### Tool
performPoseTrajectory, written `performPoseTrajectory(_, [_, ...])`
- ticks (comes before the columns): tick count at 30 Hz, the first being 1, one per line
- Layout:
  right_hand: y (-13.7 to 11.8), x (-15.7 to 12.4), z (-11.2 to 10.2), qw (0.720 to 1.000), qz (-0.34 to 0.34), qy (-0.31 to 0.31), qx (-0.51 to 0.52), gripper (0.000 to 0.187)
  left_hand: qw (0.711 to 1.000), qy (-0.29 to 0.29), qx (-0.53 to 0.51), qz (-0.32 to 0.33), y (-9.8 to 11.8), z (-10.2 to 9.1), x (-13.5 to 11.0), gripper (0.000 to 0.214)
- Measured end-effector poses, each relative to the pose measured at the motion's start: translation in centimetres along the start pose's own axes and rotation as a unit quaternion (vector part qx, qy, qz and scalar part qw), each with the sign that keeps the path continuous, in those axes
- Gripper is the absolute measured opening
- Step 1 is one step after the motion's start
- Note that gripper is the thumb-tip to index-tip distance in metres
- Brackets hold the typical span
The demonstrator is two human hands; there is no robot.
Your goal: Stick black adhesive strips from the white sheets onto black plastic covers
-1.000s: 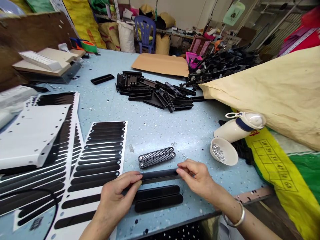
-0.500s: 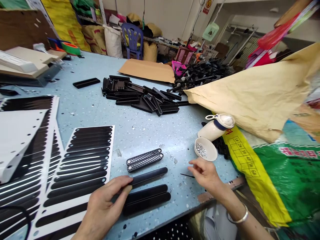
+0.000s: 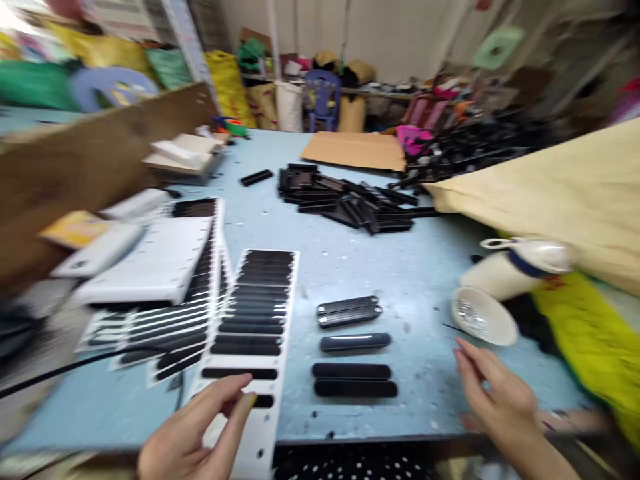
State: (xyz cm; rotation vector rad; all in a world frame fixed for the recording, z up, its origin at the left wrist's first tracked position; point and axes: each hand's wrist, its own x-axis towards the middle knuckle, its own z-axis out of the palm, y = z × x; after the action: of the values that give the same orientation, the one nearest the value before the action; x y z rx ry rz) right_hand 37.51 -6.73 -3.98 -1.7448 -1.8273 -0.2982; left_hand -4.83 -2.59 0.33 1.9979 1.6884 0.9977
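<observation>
My left hand [image 3: 203, 423] hovers over the lower end of a white sheet [image 3: 295, 293] bearing rows of black adhesive strips. Thumb and forefinger are slightly apart around two of the strips, and I see nothing between them. My right hand [image 3: 500, 397], fingers loosely parted and holding nothing, is near a white bowl [image 3: 507, 327] of small silvery pieces. Beside it lies a thin black stick [image 3: 454, 327]. Between my hands, a textured two-part handle [image 3: 350, 312], a single smooth dark strip [image 3: 356, 342] and a pair of flat black bars [image 3: 355, 380] lie on the blue table.
A heap of black parts [image 3: 350, 200] lies farther back, before a cardboard sheet [image 3: 355, 150]. More strip sheets [image 3: 165, 333] and a white stack [image 3: 150, 260] cover the left. At right stand a cream mug [image 3: 487, 273] and a large tan paper [image 3: 565, 180].
My left hand has let go of the smooth dark strip, which lies on the table, and moved left over the strip sheet. My right hand remains near the bowl. The view has swung left.
</observation>
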Motion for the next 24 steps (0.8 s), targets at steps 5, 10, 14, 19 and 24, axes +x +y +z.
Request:
performPoseTrajectory(5, [-11.5, -0.8, 2.0, 0.937, -0.197, -0.120, 0.263, 0.030, 0.992, 0.020, 0.065, -0.103, -2.5, -3.6, -4.2, 0.032])
performPoseTrajectory(10, [-24.5, 0.0, 6.8, 0.893, -0.259, -0.135, 0.343, 0.033, 0.975, 0.077, 0.055, -0.203, -4.6, -4.3, -8.1, 0.028])
performPoseTrajectory(14, [-27.1, -0.5, 8.7, 0.907, -0.257, -0.152, 0.297, 0.030, 0.932, 0.082, -0.136, -0.325, -4.8, -2.9, -8.8, 0.031])
performPoseTrajectory(19, [-24.7, -2.0, 6.8, 0.877, -0.276, -0.135, 0.371, 0.010, 0.758, 0.008, -0.494, -0.427, -2.5, -1.8, -9.0, 0.029])
performPoseTrajectory(24, [-24.8, -0.5, 6.2, 0.865, -0.177, -0.159, 0.441, 0.022, 0.693, -0.023, -0.591, -0.412, 0.2, -2.5, -8.7, 0.031])
